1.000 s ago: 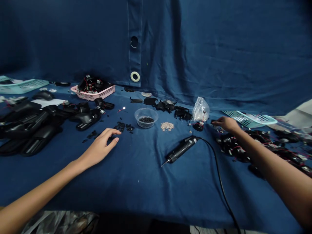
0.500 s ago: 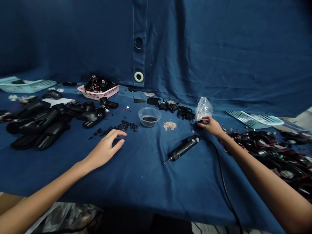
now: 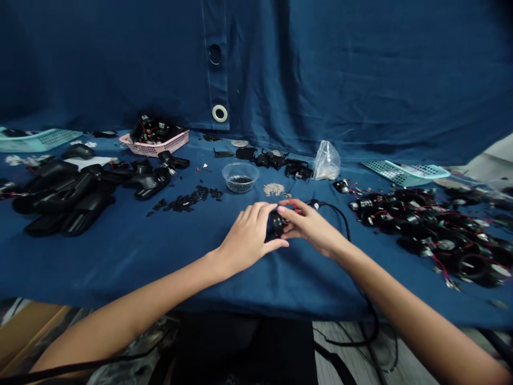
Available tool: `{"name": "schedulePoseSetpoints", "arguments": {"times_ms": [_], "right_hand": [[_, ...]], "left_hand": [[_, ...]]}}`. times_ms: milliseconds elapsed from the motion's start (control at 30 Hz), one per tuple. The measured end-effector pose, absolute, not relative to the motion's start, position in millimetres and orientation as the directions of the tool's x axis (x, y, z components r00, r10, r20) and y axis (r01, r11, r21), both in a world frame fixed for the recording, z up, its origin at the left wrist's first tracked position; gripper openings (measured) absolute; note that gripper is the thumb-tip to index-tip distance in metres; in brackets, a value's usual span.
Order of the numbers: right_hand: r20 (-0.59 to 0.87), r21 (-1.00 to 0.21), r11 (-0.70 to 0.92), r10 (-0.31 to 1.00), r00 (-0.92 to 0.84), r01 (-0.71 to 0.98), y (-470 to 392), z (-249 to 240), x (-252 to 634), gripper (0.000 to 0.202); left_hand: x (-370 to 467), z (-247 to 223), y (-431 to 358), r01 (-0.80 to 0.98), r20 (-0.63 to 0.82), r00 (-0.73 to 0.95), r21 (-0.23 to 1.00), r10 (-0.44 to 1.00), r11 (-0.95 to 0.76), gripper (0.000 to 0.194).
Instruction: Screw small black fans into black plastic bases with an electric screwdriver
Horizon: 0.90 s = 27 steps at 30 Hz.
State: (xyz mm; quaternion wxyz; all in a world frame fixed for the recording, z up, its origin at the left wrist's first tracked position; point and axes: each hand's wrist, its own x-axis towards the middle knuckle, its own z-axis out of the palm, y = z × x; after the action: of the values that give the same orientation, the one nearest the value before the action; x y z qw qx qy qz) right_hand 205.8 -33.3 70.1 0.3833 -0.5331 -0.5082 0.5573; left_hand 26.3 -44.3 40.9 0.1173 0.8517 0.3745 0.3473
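Note:
Near the middle of the blue cloth, my left hand (image 3: 247,235) and my right hand (image 3: 310,227) meet around a round black part (image 3: 277,223) with red wires. Fingers of both hands wrap its sides and partly hide it. The electric screwdriver's body is hidden behind the hands; its black cable (image 3: 340,214) runs out to the right. Just beyond the hands lie a pile of small light screws (image 3: 273,189) and a clear bowl (image 3: 240,177) holding small dark pieces. Small black pieces (image 3: 188,200) are scattered left of the bowl.
Black housings (image 3: 76,187) are heaped at the left, below a pink basket (image 3: 158,147). Wired black parts (image 3: 436,230) cover the right side, near a teal basket (image 3: 409,174). A clear bag (image 3: 326,161) and black brackets (image 3: 272,158) lie at the back.
My right hand has come from beside the bag to the middle, and a round black part is now between the hands. My left hand has moved right to meet it. The view has shifted slightly.

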Motion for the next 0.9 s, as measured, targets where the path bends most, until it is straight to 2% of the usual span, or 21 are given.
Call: {"name": "schedulePoseSetpoints", "arguments": {"times_ms": [100, 167, 233, 267, 333, 367, 400, 467, 533, 600, 700, 767, 900], "right_hand": [[-0.191, -0.976, -0.167, 0.965, -0.181, 0.139, -45, 60, 198, 0.051], [-0.105, -0.974, -0.083, 0.99, -0.096, 0.213, -46, 53, 201, 0.067], [0.132, -0.916, 0.115, 0.991, 0.017, 0.383, -47, 49, 207, 0.086], [0.286, -0.835, 0.246, 0.958, 0.005, 0.493, -48, 49, 210, 0.089], [0.495, -0.595, 0.518, 0.838, -0.227, 0.614, -51, 51, 217, 0.077], [0.505, -0.5, 0.63, 0.769, -0.391, 0.594, -53, 53, 220, 0.066], [0.469, -0.456, 0.702, 0.712, -0.523, 0.547, -56, 55, 223, 0.059], [0.372, -0.504, 0.711, 0.691, -0.619, 0.491, -60, 57, 226, 0.049], [0.316, -0.605, 0.606, 0.778, -0.543, 0.516, -62, 55, 228, 0.044], [0.293, -0.666, 0.516, 0.845, -0.448, 0.538, -62, 51, 228, 0.04], [0.319, -0.668, 0.511, 0.853, -0.412, 0.541, -63, 47, 227, 0.02], [0.353, -0.65, 0.538, 0.839, -0.414, 0.537, -64, 46, 226, 0.018], [0.401, -0.614, 0.592, 0.804, -0.439, 0.523, -68, 49, 224, 0.014]], "left_hand": [[26, 31, -48, 0.488, 0.431, 0.49, 0.585, 0.758, -0.648, 0.053], [21, 29, -54, 0.458, 0.4, 0.465, 0.654, 0.79, -0.602, 0.051], [15, 29, -59, 0.446, 0.386, 0.442, 0.688, 0.809, -0.572, 0.051], [12, 29, -61, 0.437, 0.385, 0.438, 0.699, 0.813, -0.566, 0.051], [9, 28, -63, 0.406, 0.375, 0.435, 0.73, 0.819, -0.55, 0.052], [8, 27, -64, 0.385, 0.362, 0.432, 0.754, 0.826, -0.531, 0.053], [7, 25, -64, 0.356, 0.344, 0.426, 0.787, 0.837, -0.505, 0.053], [6, 20, -62, 0.271, 0.295, 0.421, 0.861, 0.858, -0.43, 0.051], [6, 14, -62, 0.192, 0.252, 0.419, 0.914, 0.872, -0.356, 0.049], [7, 9, -62, 0.196, 0.236, 0.39, 0.923, 0.89, -0.33, 0.05], [8, 5, -65, 0.322, 0.293, 0.332, 0.858, 0.897, -0.4, 0.059], [9, 4, -67, 0.394, 0.325, 0.346, 0.801, 0.88, -0.45, 0.065], [10, 1, -68, 0.46, 0.311, 0.393, 0.748, 0.865, -0.478, 0.057]]}}
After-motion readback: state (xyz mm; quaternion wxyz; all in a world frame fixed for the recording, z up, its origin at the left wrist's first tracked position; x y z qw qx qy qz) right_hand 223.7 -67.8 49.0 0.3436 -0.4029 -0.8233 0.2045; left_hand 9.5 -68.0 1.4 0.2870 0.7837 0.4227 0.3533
